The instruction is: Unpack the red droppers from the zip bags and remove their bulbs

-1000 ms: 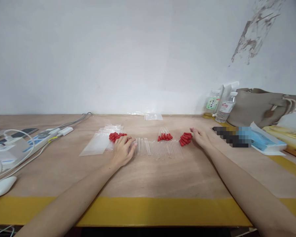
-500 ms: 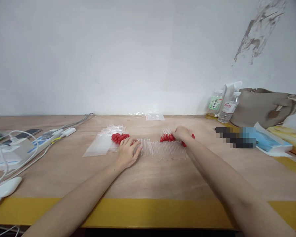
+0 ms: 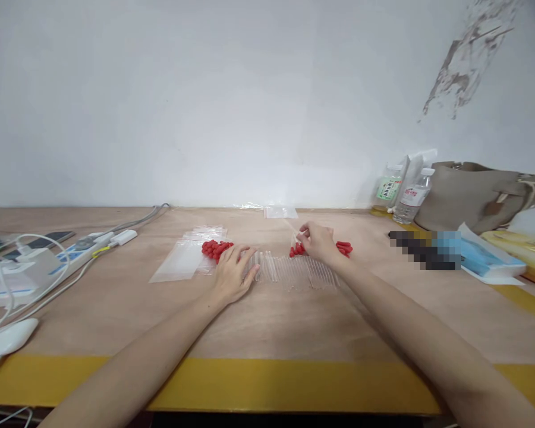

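Observation:
A row of clear glass tubes (image 3: 294,270) lies on the wooden table (image 3: 267,321). My left hand (image 3: 232,274) rests flat at the row's left end, fingers spread on the tubes. My right hand (image 3: 317,242) is pinched on one assembled dropper (image 3: 290,227), a clear tube lifted and tilted up to the left. Just under that hand lies a small bunch of droppers with red bulbs (image 3: 296,249). Loose red rubber bulbs sit in two piles, one (image 3: 216,248) by my left hand and one (image 3: 343,247) right of my right hand.
Clear zip bags (image 3: 182,257) lie left of the tubes, another (image 3: 280,211) by the wall. A power strip with cables (image 3: 71,252) and a white mouse (image 3: 8,337) are at left. Bottles (image 3: 408,190), a beige bag (image 3: 477,193) and blue packets (image 3: 477,252) stand at right.
My right hand moved left from the right-hand bulb pile to the bunch of droppers and lifted one. My left hand stayed on the tubes.

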